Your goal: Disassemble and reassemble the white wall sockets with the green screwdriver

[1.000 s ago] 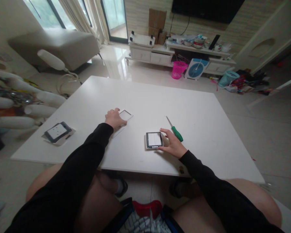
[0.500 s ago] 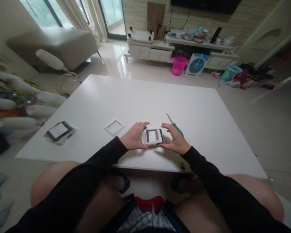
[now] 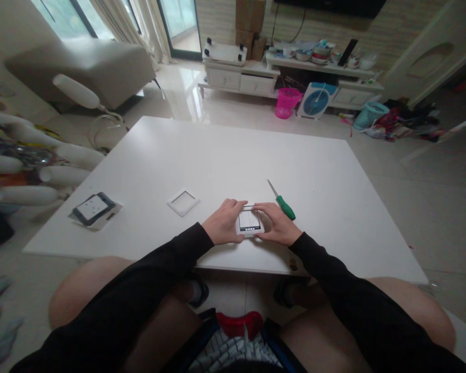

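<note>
A square white switch panel (image 3: 250,221) with a dark inner edge lies near the table's front, a white frame (image 3: 250,233) fitted around its face. Fingers and thumb of my left hand (image 3: 226,221) grip the frame's left side. On the right side my right hand (image 3: 276,224) holds it the same way, so parts of both edges are hidden. A second white square frame (image 3: 172,202) lies flat to the left of my hands. Just beyond my right hand rests a screwdriver (image 3: 286,208) with a green handle, its shaft pointing away from me.
Toward the left edge of the white table (image 3: 233,150) lies a dark-backed panel (image 3: 93,208) with small holes in its white face, on top of another flat piece. Past the table stand a pink basket (image 3: 287,102), a blue fan (image 3: 317,100) and a low cabinet (image 3: 258,92).
My left hand left the spot by the second frame and brought a white frame right, onto the switch panel. Both hands have since closed in on its sides.
</note>
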The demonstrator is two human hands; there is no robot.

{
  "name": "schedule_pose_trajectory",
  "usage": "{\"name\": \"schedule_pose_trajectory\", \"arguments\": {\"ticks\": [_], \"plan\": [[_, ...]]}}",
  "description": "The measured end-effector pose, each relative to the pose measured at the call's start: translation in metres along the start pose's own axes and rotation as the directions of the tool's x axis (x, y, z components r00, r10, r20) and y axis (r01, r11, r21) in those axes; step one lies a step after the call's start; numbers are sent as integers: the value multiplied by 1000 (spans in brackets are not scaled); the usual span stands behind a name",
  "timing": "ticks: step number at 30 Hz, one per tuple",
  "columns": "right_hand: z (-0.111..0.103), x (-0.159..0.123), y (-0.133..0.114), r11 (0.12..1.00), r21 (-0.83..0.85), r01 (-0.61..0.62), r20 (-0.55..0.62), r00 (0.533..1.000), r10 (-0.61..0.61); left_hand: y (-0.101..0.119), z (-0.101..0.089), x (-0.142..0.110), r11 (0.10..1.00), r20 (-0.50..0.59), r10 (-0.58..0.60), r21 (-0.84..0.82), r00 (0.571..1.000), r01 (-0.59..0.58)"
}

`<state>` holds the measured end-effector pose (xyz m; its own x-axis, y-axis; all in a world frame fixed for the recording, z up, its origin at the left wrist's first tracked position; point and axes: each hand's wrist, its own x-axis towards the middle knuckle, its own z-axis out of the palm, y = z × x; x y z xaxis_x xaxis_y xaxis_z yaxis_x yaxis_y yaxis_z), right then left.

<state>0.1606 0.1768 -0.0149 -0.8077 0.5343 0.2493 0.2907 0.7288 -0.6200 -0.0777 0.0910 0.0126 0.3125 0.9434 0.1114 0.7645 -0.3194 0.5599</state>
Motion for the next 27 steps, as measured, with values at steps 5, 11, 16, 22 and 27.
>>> {"name": "schedule_pose_trajectory", "arguments": {"ticks": [5, 11, 16, 22, 27], "plan": [[0, 4, 1, 1000, 4, -15, 3, 1000, 15, -7, 3, 1, 1000, -8, 5, -12, 1000, -5], [3, 6, 4, 998, 39, -40, 2, 999, 40, -13, 4, 2, 1000, 7, -4, -25, 1000, 5], [4, 3, 10, 992, 79, -99, 31, 995, 96, -16, 8, 2, 996, 22, -40, -77, 999, 42], [1, 4, 12, 980, 92, -174, 71, 983, 168, -15, 6, 2, 989, 34, -97, -106, 995, 100], [1, 5, 13, 967, 135, -214, 70, 976, 206, -12, 6, 2, 983, 18, -122, -132, 992, 124]]}}
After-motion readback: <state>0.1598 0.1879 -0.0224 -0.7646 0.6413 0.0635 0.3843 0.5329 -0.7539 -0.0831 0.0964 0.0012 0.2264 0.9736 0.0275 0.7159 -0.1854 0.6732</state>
